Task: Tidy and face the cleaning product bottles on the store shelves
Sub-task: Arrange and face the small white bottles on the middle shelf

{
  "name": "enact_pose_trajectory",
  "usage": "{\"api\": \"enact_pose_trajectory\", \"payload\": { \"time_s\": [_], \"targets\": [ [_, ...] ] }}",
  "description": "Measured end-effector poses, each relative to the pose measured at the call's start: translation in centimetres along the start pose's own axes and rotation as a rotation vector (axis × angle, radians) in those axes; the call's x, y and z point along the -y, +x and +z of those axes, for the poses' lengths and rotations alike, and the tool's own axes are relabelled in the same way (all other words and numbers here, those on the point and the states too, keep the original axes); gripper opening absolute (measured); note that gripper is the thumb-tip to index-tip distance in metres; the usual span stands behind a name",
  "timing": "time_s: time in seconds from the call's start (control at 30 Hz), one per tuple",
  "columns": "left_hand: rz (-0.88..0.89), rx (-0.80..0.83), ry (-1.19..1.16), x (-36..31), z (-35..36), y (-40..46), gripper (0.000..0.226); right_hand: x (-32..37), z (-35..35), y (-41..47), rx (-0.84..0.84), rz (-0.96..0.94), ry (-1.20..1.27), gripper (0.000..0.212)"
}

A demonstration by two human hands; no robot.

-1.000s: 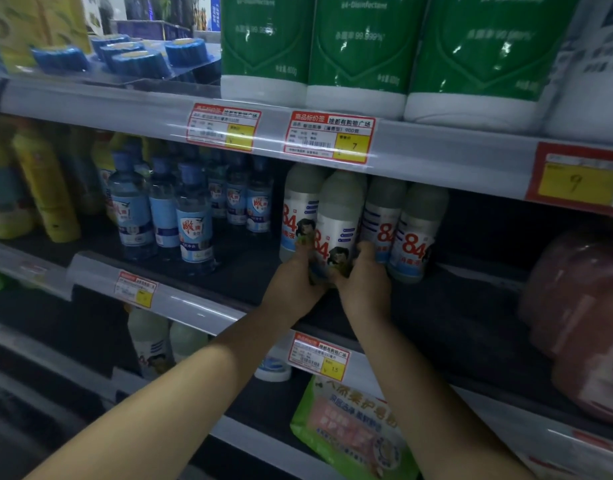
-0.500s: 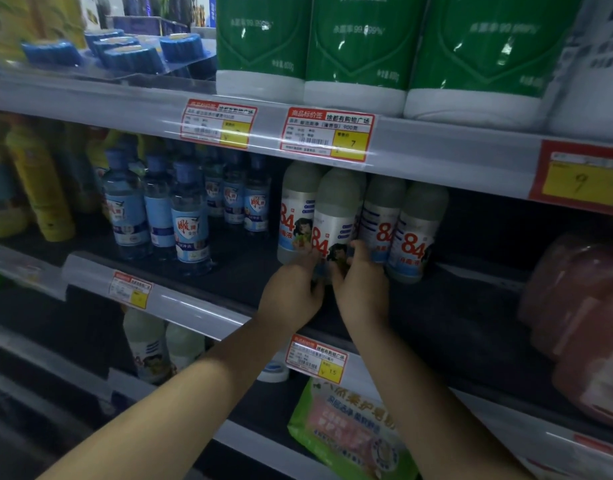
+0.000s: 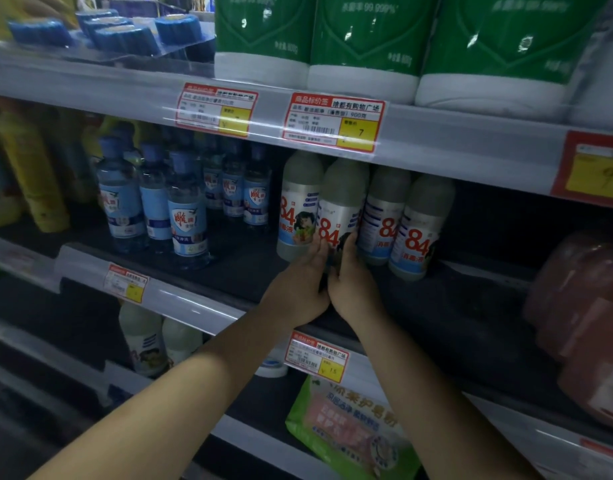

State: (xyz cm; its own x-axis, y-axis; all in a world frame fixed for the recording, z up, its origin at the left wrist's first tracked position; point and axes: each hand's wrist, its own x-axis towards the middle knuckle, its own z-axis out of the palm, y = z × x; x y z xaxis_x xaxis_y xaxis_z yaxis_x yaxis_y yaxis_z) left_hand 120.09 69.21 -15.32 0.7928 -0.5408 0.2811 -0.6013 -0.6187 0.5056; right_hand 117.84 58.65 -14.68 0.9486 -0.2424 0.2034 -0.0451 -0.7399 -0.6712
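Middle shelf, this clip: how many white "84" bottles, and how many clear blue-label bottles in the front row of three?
White 84 bottles: 4
Front blue-label bottles: 3
Total: 7
Both hands, left and right, hold the second 84 bottle.

Frosted, translucent plastic on the "84" disinfectant bottles [image 3: 339,206], glossy paper labels; clear plastic on blue-capped bottles [image 3: 189,216]; shiny plastic price strip [image 3: 436,143]; matt dark shelf [image 3: 249,271].
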Motion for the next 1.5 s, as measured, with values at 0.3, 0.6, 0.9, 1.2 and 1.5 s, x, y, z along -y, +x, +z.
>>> {"api": "enact_pose_trajectory", "payload": {
  "time_s": [0.3,0.6,0.9,1.2,1.5],
  "targets": [
    [-0.009,-0.046,0.050,-0.2,-0.2,-0.2,0.065,0.1,-0.2,0.1,-0.009,0.046,-0.042,0.074],
    [0.145,-0.040,0.303,1.9,-3.6,-5.3,0.083,1.9,-1.2,-5.0,-0.194,-0.345,-0.508,0.064],
    [0.057,-0.329,0.286,8.8,-5.1,-15.9,0.061,3.9,6.0,-11.5,-0.208,-0.940,-0.313,0.037],
    [-0.276,-0.224,0.302,16.8,-1.3,-19.4,0.048,1.4,15.5,-10.5,0.101,-0.755,-0.374,0.042],
    [-0.579,-0.060,0.077,22.2,1.4,-14.4,0.068,1.0,22.2,-5.6,0.272,-0.425,-0.433,0.052]
  ]
}}
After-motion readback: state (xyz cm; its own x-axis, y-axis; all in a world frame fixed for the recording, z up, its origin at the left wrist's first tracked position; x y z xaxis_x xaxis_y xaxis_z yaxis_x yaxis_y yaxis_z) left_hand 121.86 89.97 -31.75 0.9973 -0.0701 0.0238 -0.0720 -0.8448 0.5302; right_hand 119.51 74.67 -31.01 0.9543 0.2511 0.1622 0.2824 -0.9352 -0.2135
